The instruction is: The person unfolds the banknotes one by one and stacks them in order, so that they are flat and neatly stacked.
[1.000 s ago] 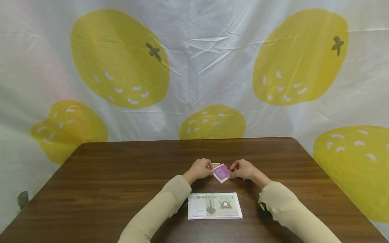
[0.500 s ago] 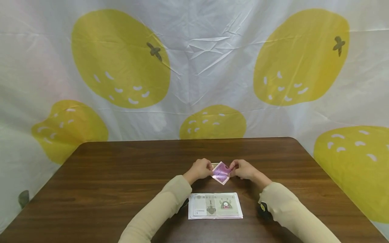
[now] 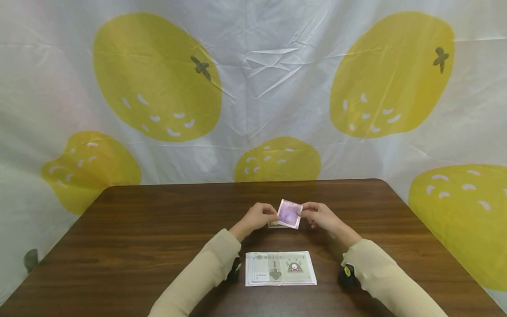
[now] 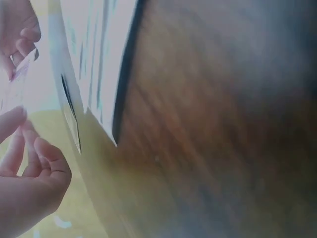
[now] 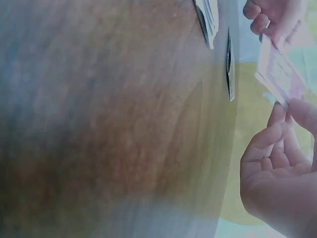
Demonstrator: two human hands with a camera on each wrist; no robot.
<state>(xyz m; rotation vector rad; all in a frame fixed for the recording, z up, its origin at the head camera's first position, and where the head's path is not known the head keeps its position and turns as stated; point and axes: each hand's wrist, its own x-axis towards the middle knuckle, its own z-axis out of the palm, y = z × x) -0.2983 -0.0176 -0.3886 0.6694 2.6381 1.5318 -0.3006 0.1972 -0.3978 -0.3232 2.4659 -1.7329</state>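
Between both hands is a purple folded banknote [image 3: 289, 214], raised over the far part of the table and turned slightly askew. My left hand [image 3: 259, 216] pinches its left edge between thumb and fingertips. On the opposite side, the thumb and fingers of my right hand [image 3: 321, 218] pinch the right edge; the right wrist view shows this pinch on the pale pink note [image 5: 280, 74] up close. Partly hidden below the held note, another small folded note [image 3: 276, 225] lies on the table. Nearer the body rests a stack of banknotes [image 3: 280, 268], the top one printed with a 1.
The dark wooden table [image 3: 158, 229] ends at a white curtain [image 3: 277, 97] with large yellow fruit prints. A dark band with a yellow spot [image 3: 348, 272] is worn on the right wrist, and a similar one [image 3: 234, 268] on the left.
Both hands have lifted the purple note and turned it from a diamond to nearly square-on. The small folded note now shows under its lower left instead of behind its top. The stack stays put.
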